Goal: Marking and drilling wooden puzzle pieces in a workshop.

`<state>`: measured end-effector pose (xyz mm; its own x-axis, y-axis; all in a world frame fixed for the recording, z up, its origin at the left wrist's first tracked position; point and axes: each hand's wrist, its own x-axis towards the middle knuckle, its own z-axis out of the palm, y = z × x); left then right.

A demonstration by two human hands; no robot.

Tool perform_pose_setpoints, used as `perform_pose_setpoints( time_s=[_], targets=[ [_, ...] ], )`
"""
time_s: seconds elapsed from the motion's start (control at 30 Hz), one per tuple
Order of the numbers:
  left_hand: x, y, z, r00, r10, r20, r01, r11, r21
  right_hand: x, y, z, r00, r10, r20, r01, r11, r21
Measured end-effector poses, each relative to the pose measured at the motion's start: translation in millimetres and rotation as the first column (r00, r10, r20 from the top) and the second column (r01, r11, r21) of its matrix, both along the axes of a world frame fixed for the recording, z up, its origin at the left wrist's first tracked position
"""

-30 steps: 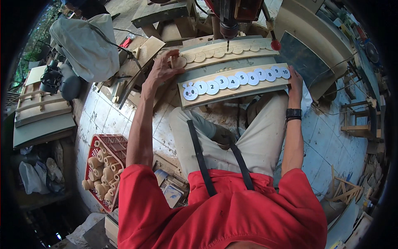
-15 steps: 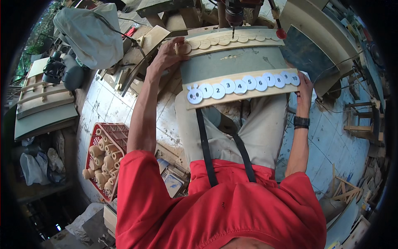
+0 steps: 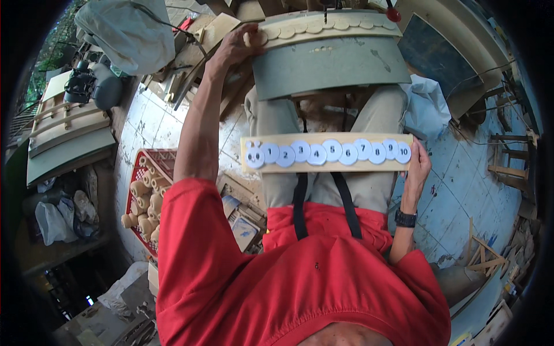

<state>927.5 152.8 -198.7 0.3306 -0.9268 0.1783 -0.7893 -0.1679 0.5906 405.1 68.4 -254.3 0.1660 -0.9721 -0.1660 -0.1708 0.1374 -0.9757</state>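
My left hand [image 3: 239,44] grips the left end of a bare wooden board [image 3: 329,26], which has a row of overlapping round shapes along it. This board rests at the far edge of a grey-green work table [image 3: 334,64], under a drill bit [image 3: 325,14]. My right hand [image 3: 419,164] holds the right end of a second board [image 3: 323,167], long and pale. Along that one runs a caterpillar of white numbered discs [image 3: 331,150] with a smiling head at the left. It hangs level over my lap, its left end free of any hand.
A red plastic crate [image 3: 142,158] of turned wooden pieces [image 3: 151,199] stands on the tiled floor to the left. White sacking [image 3: 427,106] lies right of the table. A red-knobbed lever [image 3: 393,14] sticks out at the back. Wood scraps [image 3: 486,256] lie at right.
My right hand has drawn the numbered caterpillar board off the table's near edge, toward my body and slightly left. My left hand keeps its place on the bare board. The view has shifted.
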Motion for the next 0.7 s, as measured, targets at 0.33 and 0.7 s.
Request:
perform_pose_setpoints(
  time_s=[0.33,0.7],
  targets=[
    [10,11,-3,0.998,0.052,-0.019,-0.051,0.997,0.058,-20,-65,27,0.932,0.191,-0.307,-0.241,0.961,-0.135],
    [-14,3,8,0.995,-0.1,0.026,0.097,0.989,0.108,161,-266,-10,0.894,0.332,-0.301,-0.444,0.75,-0.49]
  ],
)
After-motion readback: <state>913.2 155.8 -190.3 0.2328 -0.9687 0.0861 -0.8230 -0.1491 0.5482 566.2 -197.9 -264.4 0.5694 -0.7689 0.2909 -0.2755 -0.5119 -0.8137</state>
